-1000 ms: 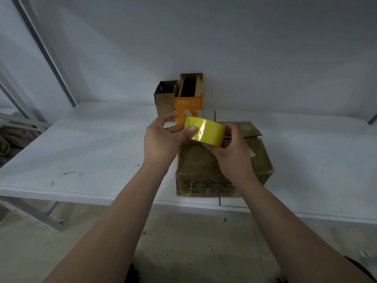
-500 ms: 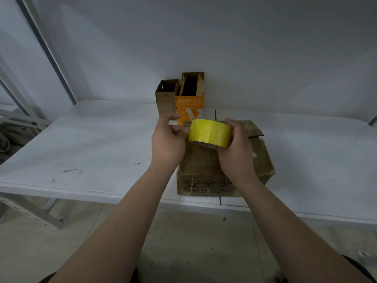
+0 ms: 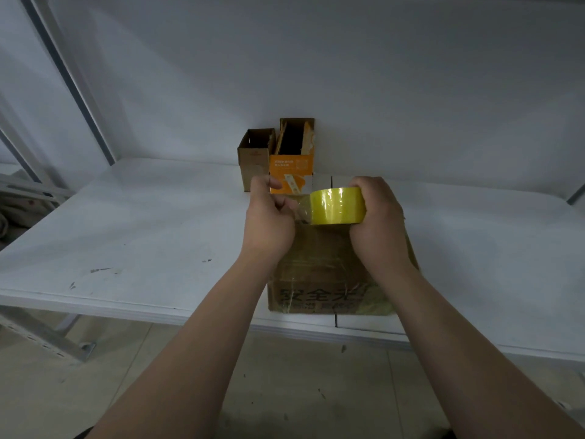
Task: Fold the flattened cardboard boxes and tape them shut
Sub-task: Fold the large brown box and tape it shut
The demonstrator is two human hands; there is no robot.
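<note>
Taping step: right hand (image 3: 378,213) clamped round the yellow tape roll (image 3: 337,205), left hand (image 3: 269,217) pinching its free end (barely peeled) above the folded box (image 3: 319,274); next, probably drawing out a length.

i see the tape roll (image 3: 337,205) held between my two hands, above the far part of the closed box (image 3: 319,264). the right hand (image 3: 378,213) wraps the roll's right side, fingers over its top. the left hand (image 3: 269,220) sits just left of the roll, its fingertips pinching the loose tape end (image 3: 302,212) that runs between them and the roll. the closed box lies below both wrists, on the table (image 3: 142,223) near its front edge. beyond the left fingers, two open boxes stand against the wall: the taller box (image 3: 292,160) directly behind them, the shorter box (image 3: 254,156) touching its left side.
</note>
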